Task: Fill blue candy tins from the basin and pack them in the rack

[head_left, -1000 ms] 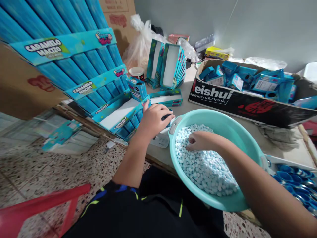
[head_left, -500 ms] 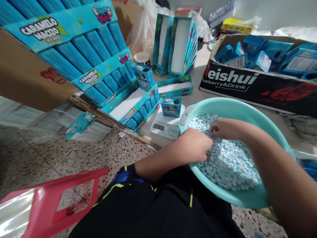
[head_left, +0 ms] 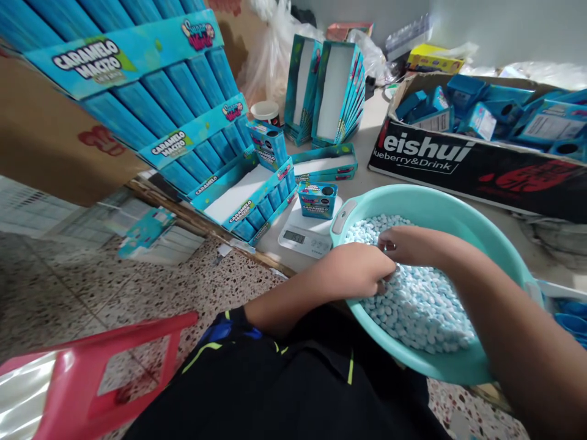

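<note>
Both my hands are over the pale blue and white candies (head_left: 422, 311) in a turquoise tub (head_left: 463, 208). My left hand (head_left: 369, 269) has its fingers curled down at the candies; what they hold, if anything, is hidden. Close beside it, my right hand (head_left: 398, 241) is bent inward with curled fingers, and its contents cannot be made out. Left of the tub, a small blue candy box (head_left: 317, 200) stands on a white scale (head_left: 305, 237) with its round opening showing dark.
A tall blue display (head_left: 169, 91) leans at the left, with another small box (head_left: 268, 143) in its lowest tray. Trays (head_left: 334, 91) stand at the back. A black carton (head_left: 481, 165) of blue boxes is behind the tub. A red stool (head_left: 87, 391) is at lower left.
My right hand has shifted slightly left and down, closer to my left hand. The view has tilted a little, so the background sits slightly lower.
</note>
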The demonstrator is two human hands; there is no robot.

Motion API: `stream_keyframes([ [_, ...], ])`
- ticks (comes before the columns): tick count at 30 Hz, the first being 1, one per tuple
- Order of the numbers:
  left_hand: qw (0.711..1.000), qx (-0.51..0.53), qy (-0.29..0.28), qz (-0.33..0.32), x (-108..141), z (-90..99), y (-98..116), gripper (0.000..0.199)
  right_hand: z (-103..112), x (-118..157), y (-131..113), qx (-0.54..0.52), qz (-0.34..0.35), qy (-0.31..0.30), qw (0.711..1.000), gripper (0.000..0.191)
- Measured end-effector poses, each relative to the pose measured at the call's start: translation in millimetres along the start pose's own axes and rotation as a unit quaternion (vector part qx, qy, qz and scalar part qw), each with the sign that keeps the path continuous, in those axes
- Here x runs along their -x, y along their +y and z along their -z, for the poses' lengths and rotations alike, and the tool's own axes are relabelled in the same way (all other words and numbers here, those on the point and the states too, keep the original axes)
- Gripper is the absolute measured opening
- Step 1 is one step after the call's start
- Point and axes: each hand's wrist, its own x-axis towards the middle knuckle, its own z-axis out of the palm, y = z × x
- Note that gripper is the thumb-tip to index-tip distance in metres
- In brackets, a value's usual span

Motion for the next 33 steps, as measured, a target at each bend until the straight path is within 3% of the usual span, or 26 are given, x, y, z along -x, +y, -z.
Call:
stream_keyframes([
  [6,0.993,0.084,0.064,-0.059,1.1,-6.5,-10.3,0.012,1.6,1.4,-2.1,0.005,0.010,0.001,1.000,0.024],
  [9,0.965,0.184,0.137,-0.124,6.5,-6.4,-16.9,0.009,2.7,-0.1,2.8,-0.017,0.040,-0.009,0.999,0.023],
  [12,0.932,0.243,0.225,-0.145,17.6,-1.5,-25.1,0.009,3.6,-3.8,9.4,-0.048,0.042,-0.004,0.998,0.025],
  [14,0.917,0.242,0.299,-0.103,26.3,5.4,-33.9,0.010,4.3,-5.4,11.7,-0.049,0.028,-0.001,0.998,0.024],
  [17,0.886,0.217,0.409,0.031,35.6,19.1,-53.3,0.012,5.9,-4.8,10.8,-0.042,0.023,0.003,0.999,0.025],
  [20,0.848,0.187,0.478,0.129,36.7,30.6,-74.7,0.013,7.8,-2.2,7.6,-0.040,0.021,0.008,0.999,0.028],
  [23,0.841,0.154,0.496,0.152,32.9,36.6,-90.9,0.012,8.8,-1.4,5.9,-0.042,0.021,0.009,0.999,0.029],
  [33,0.879,0.004,0.453,0.147,27.1,38.2,-111.8,0.012,7.0,-0.9,7.8,-0.055,0.031,0.031,0.997,0.025],
])
